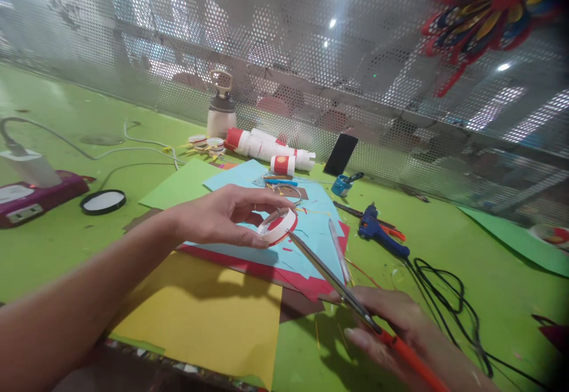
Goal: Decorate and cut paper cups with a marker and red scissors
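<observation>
My left hand [226, 217] pinches a shallow white paper cup piece [279, 227] with a red edge, holding it tilted above the light-blue paper [249, 255]. In my right hand [395, 321] is a pair of scissors [326, 273] with red-orange handles. Its long metal blades point up and left, and the tips reach the rim of the cup piece. From this angle the blades look closed together. Beneath the hands lie stacked sheets, with yellow paper [208, 315] nearest me and red paper under the blue.
A blue glue gun [377, 232] with a coiled black cord [457, 288] lies at right. Behind stand white cup tubes [267, 147], a spray bottle [221, 116], a dark phone [341, 153] and a small blue pot [341, 186]. A purple power strip [44, 202] is at left.
</observation>
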A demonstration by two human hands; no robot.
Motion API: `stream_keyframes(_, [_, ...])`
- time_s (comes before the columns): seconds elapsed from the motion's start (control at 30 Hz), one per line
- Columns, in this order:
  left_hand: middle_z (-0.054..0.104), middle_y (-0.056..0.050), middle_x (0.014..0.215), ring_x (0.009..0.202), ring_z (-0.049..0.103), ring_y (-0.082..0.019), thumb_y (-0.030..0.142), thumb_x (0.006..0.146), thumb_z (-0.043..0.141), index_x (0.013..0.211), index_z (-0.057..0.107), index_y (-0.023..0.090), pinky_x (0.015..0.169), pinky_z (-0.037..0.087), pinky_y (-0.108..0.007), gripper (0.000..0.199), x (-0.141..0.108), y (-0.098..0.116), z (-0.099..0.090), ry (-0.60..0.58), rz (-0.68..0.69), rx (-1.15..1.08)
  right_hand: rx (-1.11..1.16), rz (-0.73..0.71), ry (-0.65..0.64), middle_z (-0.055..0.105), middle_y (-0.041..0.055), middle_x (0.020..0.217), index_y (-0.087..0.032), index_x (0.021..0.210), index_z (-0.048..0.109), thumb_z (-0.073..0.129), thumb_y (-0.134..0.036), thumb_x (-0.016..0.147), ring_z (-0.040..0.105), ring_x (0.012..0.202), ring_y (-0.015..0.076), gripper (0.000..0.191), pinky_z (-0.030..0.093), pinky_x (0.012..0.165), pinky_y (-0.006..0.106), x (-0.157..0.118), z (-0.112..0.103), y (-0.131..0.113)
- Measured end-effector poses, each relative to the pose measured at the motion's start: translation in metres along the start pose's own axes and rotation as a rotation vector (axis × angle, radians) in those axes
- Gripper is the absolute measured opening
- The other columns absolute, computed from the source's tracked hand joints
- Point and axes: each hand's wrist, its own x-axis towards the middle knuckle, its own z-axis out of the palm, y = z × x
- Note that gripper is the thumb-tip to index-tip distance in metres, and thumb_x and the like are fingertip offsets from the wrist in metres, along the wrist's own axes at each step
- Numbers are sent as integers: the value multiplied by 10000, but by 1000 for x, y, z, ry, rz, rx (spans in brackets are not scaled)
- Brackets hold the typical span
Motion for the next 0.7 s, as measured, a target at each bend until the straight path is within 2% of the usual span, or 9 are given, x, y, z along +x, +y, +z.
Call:
stream_keyframes(0.1, [601,-164,1314,1215,565,-284,190,796,730,1229,645,153,983,495,-391,443,0,-1,0,-3,1,-1,26,-2,-6,695,-13,711,-282,1079,696,563,-278,903,675,654,174,220,550,543,229,2,0,1])
stream_keyframes(0.3, [607,-166,1300,1228,557,-285,175,796,728,1234,643,152,976,498,-372,447,0,-2,-1,-9,6,-7,50,56,-85,696,4,799,-276,1182,640,511,-347,945,696,885,215,279,558,598,242,-1,1,3])
stream_keyframes(0.5, [611,-162,1293,1229,555,-279,177,806,722,1240,640,154,976,498,-370,442,0,-1,0,-9,9,-5,24,44,-66,696,-3,766,-273,1084,677,520,-328,935,681,704,184,223,554,575,249,-2,0,3])
stream_keyframes(0.7, [600,-159,1318,1208,570,-275,170,798,722,1236,641,150,989,492,-379,446,0,-1,0,-9,-6,-9,11,27,-32,717,5,777,-283,1150,674,569,-311,904,697,715,195,269,553,521,235,-3,2,10])
